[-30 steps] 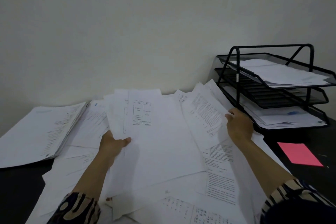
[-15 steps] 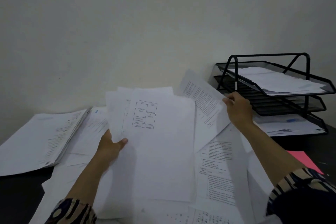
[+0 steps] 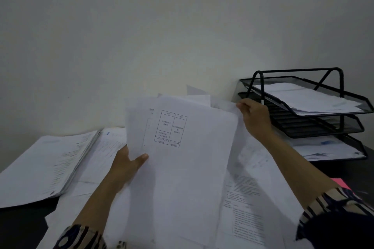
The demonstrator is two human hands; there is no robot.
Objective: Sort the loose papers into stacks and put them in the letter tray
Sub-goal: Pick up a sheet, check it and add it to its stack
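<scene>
1. Bundle of papers (image 3: 182,168): held raised above the desk (image 3: 18,226); top sheet carries a printed table, text too small to read.
2. Left hand (image 3: 126,166): thumb and fingers pinch the bundle's left edge.
3. Right hand (image 3: 255,119): fingers grip its upper right corner.
4. Loose papers (image 3: 247,208): spread beneath; print blurred.
5. Letter tray (image 3: 303,111): right, three tiers; papers in top and bottom.
6. Paper stack (image 3: 44,166): left.

Both forearms are bare from wrist to near the elbow, where the left sleeve (image 3: 81,236) and the right sleeve (image 3: 332,202) end in loose cuffs of dark navy cloth patterned with cream and tan stripes and blotches, the right one turning plain dark farther up.
</scene>
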